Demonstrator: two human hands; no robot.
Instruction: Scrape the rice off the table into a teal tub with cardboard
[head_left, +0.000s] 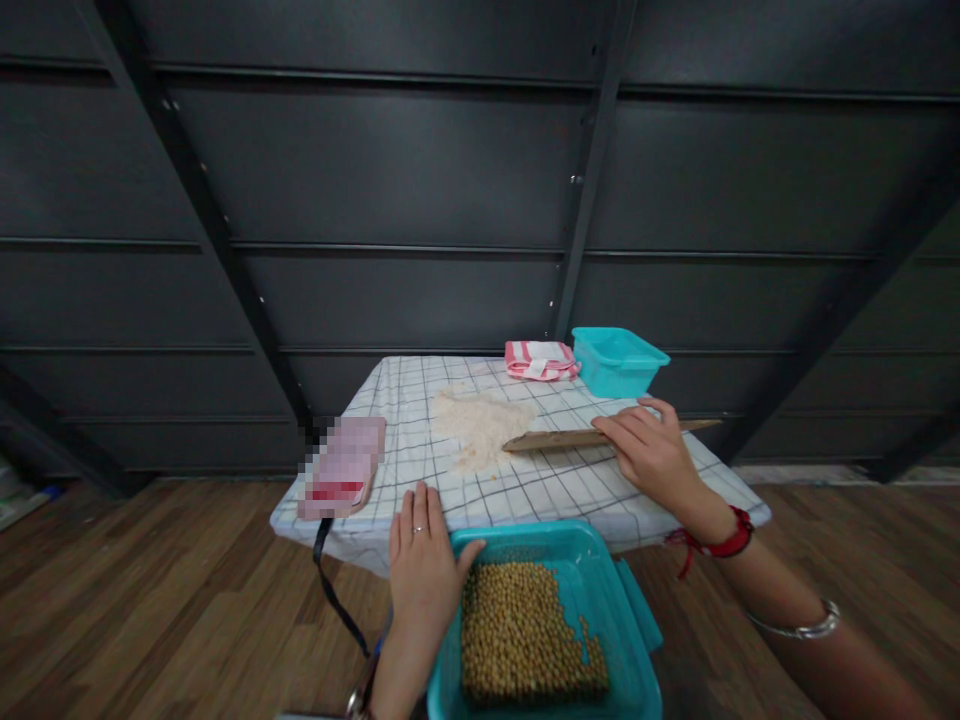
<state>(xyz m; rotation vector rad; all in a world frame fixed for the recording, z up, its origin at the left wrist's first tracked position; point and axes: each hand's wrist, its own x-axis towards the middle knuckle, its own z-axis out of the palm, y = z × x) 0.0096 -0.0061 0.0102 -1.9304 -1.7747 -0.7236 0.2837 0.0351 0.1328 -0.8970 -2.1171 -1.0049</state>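
Observation:
My right hand point(646, 452) grips a long, thin, flat brown piece point(562, 439) that looks like cardboard, seen nearly edge-on. Its left tip touches or lies just above the right side of a spread heap of pale, fine grains point(480, 425) on the checked cloth point(420, 385). Flat on the cloth's near edge rests my left hand point(426, 560), fingers stretched forward, the thumb out over the rim of a teal plastic basin point(634, 610). The basin sits close to me and contains many round yellow-brown beans point(517, 630), mostly on its left side.
A smaller turquoise tub point(619, 365) stands at the table's back right, beside a folded pink-and-white striped cloth point(541, 360). At the left edge lies a pink phone-like item point(349, 460), pixelated, with a black strap point(337, 595). A dark panelled wall point(420, 170) rises behind.

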